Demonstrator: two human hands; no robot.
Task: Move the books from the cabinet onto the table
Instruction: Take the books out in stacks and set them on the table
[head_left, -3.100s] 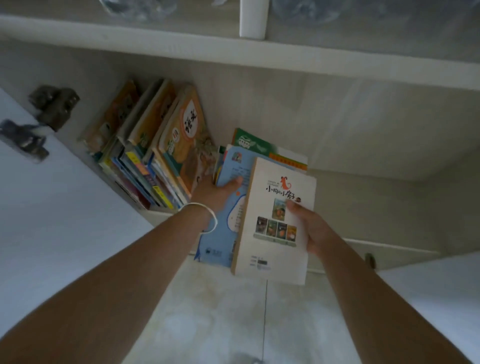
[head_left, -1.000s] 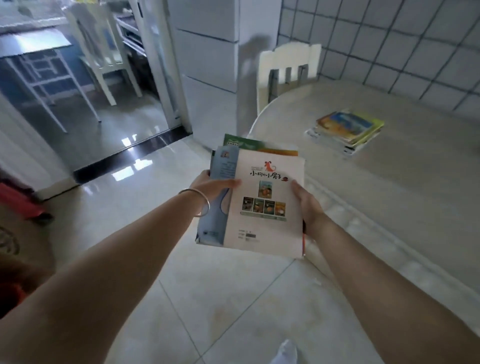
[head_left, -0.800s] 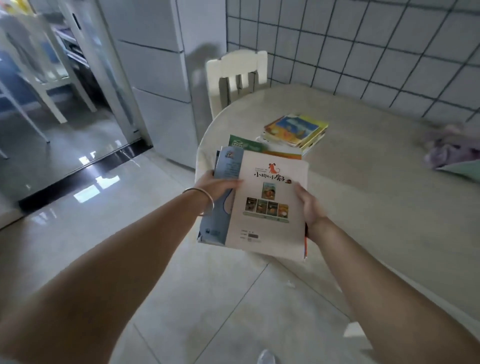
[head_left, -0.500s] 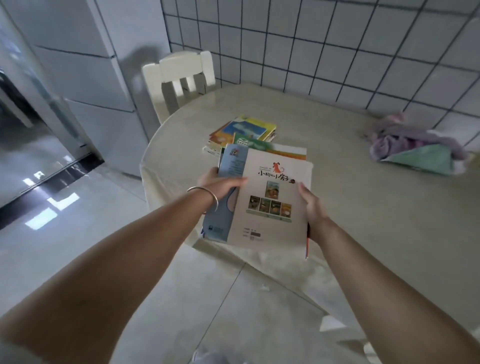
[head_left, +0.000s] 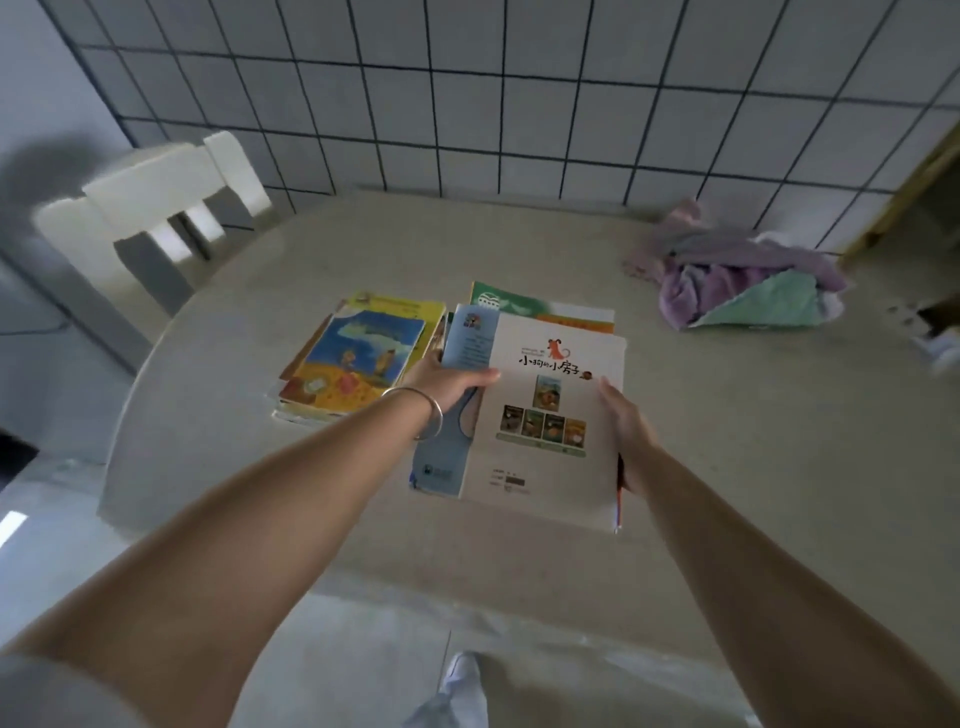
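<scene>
White chair (head_left: 156, 208) far left, tucked at table edge. Beige round table (head_left: 727, 467) filling the mid frame. Stack of picture books (head_left: 358, 358) already lying flat on the table, left of centre, long axis running away from the body, slightly fanned. Left hand (head_left: 449, 382) with bangle (head_left: 421, 410) just right of that stack, closed on the left edge of the carried bundle of books (head_left: 545, 415), thumb on top over a pale blue book (head_left: 460, 353), fingers hidden beneath. Bundle held roughly flat above the table, long axis pointing away from the body, white dog-cover book (head_left: 550, 415) on top, green-cover book (head_left: 519, 304) poking out at the far end. Whether the bundle's underside touches the table: cannot tell. Right hand (head_left: 626, 431) clamped on the right edge, thumb on the cover, fingers under. Crumpled purple and green cloth (head_left: 737, 280) well apart at far right, near tiled wall (head_left: 519, 104).

Key relation: resting stack lies directly left of the bundle, just beside the left hand, axes nearly parallel. Left hand nearer. Likely next: set down beside the stack or shift left onto it; thin covers may slide and fan out.
</scene>
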